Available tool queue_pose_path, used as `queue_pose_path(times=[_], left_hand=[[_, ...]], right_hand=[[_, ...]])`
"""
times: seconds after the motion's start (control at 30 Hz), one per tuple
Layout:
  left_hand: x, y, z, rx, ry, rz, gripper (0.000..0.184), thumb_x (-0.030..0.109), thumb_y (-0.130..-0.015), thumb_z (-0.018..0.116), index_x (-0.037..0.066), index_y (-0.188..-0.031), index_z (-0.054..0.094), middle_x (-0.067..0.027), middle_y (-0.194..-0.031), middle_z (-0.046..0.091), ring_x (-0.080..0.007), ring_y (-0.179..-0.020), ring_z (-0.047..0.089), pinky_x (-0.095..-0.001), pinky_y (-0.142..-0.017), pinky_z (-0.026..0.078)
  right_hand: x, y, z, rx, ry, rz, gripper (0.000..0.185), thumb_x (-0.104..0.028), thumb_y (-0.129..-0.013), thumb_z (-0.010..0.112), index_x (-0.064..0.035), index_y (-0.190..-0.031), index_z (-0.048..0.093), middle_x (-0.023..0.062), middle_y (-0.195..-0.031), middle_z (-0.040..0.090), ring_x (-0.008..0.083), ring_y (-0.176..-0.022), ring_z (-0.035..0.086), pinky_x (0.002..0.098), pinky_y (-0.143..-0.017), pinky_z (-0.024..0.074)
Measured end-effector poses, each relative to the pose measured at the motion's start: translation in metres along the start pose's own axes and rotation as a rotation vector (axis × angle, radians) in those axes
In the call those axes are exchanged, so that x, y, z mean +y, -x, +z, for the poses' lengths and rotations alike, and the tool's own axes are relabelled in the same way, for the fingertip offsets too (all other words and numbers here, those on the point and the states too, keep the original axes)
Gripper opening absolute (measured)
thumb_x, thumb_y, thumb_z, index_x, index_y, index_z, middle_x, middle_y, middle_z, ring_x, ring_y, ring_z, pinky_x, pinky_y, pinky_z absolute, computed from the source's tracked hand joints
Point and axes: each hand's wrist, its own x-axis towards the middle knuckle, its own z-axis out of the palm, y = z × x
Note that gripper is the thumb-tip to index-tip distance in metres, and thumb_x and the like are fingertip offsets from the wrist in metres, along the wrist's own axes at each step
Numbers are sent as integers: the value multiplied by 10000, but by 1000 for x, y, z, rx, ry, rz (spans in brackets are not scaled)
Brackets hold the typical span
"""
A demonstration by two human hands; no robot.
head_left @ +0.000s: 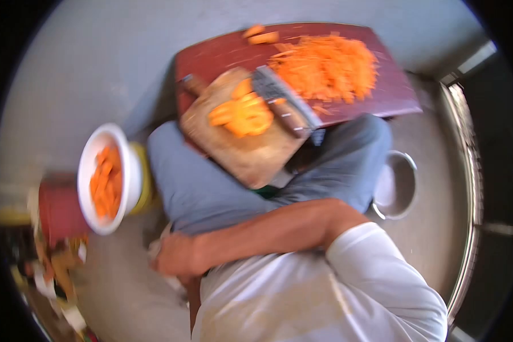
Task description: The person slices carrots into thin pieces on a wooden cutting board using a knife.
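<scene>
My right hand (175, 254) reaches across my lap to the left side, blurred, its fingers curled by a pale, cloth-like thing (168, 278). Below it shows part of my left forearm; my left hand is mostly hidden there. A wooden cutting board (256, 162) rests over my lap and the low red table (222, 56), with cut orange pieces (245, 115) on it. A wide grey blade (271, 84) and a brown wooden handle (289, 118) lie at the board's right edge. Another wooden handle (193, 84) shows at its upper left.
Shredded orange carrot (328, 65) is heaped on the red table, with larger pieces (263, 38) at its far edge. A white bowl (132, 179) of carrot pieces (105, 185) stands left. A metal basin (402, 185) sits right, and a red container (60, 208) far left.
</scene>
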Motion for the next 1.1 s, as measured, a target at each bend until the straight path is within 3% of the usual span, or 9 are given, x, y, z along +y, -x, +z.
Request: queue_pose_path(times=[0.03, 0.2, 0.3, 0.5, 0.6, 0.9, 1.0, 1.1], left_hand=[[-2, -4, 6, 2, -5, 0, 179, -71, -914, 807, 0, -1074, 844, -216, -1175, 800, -335, -1062, 798, -411, -913, 622], [-6, -19, 20, -34, 39, 0, 185, -61, -924, 799, 2, -1094, 836, -213, -1192, 794, -335, -1078, 791, -411, -927, 615], [-9, -18, 16, -75, 64, -2, 189, -56, -930, 794, 3, -1106, 832, -212, -1203, 791, -334, -1088, 786, -411, -936, 611], [-13, -19, 9, -138, 107, -30, 198, -45, -942, 784, 5, -1130, 822, -209, -1224, 784, -334, -1107, 777, -410, -953, 603], [-14, -20, 7, -165, 125, -19, 203, -39, -948, 779, 6, -1143, 817, -207, -1235, 780, -333, -1117, 773, -410, -961, 599], [-17, -24, 8, -243, 146, 1, 218, -22, -966, 765, 9, -1179, 803, -203, -1266, 770, -333, -1146, 760, -410, -987, 587], [-17, -26, 8, -278, 150, 3, 224, -16, -972, 760, 10, -1191, 798, -201, -1277, 766, -332, -1156, 755, -410, -995, 583], [-16, -27, 9, -313, 150, 8, 229, -11, -978, 755, 11, -1203, 794, -200, -1288, 763, -332, -1166, 751, -410, -1003, 579]], right_hand=[[-4, -1, -4, -23, 24, -24, 418, -138, -771, 877, -22, -1150, 743, 162, -1001, 845, 388, -928, 845, 536, -729, 645], [-3, -12, 10, 44, 235, -31, 387, -119, -778, 875, -23, -1135, 759, 173, -972, 839, 378, -886, 841, 543, -673, 619], [2, -9, -3, 33, 217, -34, 386, -161, -824, 873, 18, -1119, 698, 131, -823, 796, 352, -772, 822, 477, -614, 593], [-29, 6, -34, -109, 306, -178, 362, -205, -851, 887, 15, -1106, 754, 115, -902, 816, 347, -814, 829, 469, -633, 595], [-35, 5, -15, -20, 389, -244, 279, -192, -871, 872, 3, -1052, 787, 108, -953, 827, 331, -865, 835, 466, -621, 583], [-44, 5, 3, -39, 339, -171, 191, -182, -905, 807, -75, -1061, 837, 32, -1009, 842, 321, -907, 834, 490, -645, 611], [-42, 8, -1, -54, 288, -234, 212, -158, -899, 801, -69, -1089, 837, 58, -979, 841, 339, -893, 832, 485, -635, 597], [-41, 0, 10, -24, 212, -98, 243, -133, -907, 786, -62, -1136, 826, 107, -962, 836, 380, -885, 830, 499, -660, 620]])
